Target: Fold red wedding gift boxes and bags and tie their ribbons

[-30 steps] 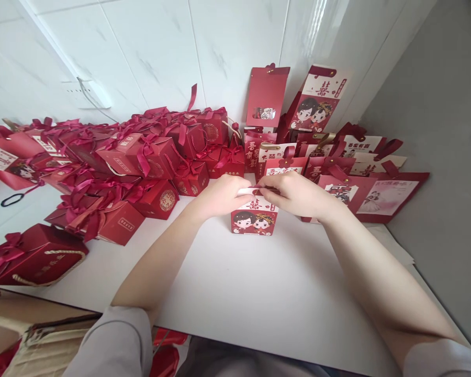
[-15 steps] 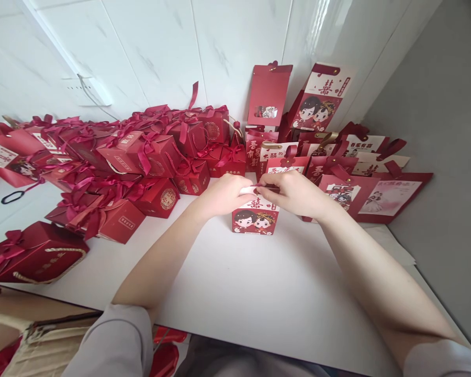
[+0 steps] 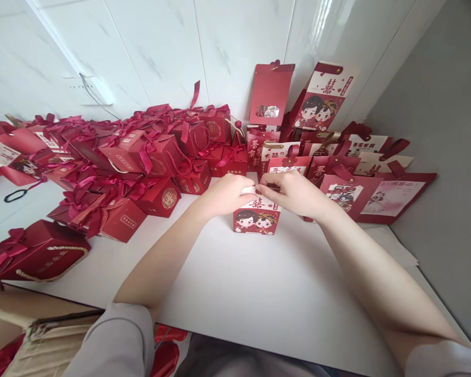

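A small red and white gift box (image 3: 255,222) with a cartoon couple on its front stands upright on the white table (image 3: 235,293). At its top left edge, my left hand (image 3: 230,195) is closed, thumb and fingers pinching the card. My right hand (image 3: 294,192) is closed on the top right, its thumb and forefinger near the middle of the upper edge. The fingertips of both hands almost meet there. What lies between them at the top is mostly covered by the fingers.
Red boxes with ribbons (image 3: 141,152) are heaped along the wall at left, one ribboned box (image 3: 41,250) near the front edge. Upright gift bags (image 3: 349,193) crowd the back right beside a grey panel (image 3: 439,157). A cardboard box (image 3: 51,340) sits below the table at left.
The fingers of my right hand have shifted slightly at the top edge, and the dark strip seen there before is now less visible. The box stays in place.
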A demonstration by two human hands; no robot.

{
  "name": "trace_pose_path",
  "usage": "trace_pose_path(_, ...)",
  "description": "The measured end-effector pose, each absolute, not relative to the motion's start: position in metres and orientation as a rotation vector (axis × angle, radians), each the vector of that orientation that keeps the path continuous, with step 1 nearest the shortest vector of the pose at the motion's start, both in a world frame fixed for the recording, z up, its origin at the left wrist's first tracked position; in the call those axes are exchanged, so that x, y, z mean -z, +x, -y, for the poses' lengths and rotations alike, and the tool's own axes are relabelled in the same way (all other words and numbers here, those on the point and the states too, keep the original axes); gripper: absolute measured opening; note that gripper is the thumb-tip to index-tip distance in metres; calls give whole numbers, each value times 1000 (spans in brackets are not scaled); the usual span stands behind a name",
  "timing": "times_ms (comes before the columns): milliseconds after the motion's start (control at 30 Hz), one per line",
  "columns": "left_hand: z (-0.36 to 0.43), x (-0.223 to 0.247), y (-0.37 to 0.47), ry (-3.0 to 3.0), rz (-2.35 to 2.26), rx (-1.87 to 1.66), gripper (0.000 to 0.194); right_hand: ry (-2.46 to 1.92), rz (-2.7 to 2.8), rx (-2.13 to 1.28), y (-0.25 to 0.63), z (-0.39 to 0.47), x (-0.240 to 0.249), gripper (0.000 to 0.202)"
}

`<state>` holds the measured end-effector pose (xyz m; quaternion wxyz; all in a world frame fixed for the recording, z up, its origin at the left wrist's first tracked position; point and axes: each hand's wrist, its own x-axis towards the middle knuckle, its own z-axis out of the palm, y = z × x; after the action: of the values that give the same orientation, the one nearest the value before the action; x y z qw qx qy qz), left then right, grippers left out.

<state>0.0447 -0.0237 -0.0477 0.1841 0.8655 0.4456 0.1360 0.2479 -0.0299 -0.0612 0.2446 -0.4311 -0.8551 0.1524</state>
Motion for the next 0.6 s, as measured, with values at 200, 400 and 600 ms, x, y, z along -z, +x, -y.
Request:
trace_pose_path(200,23,48,45,2423,-1265,-396,24,-1196,2299,-405,247,28,64,26)
trace_pose_path(400,24,48,47,2414,-1249,-410,20,-1220,2260,-399,243,28,67,28)
trace_pose_path(600,24,45,45,2398,-1266,-420,30,-1153,2365,-425,253,27,62,31)
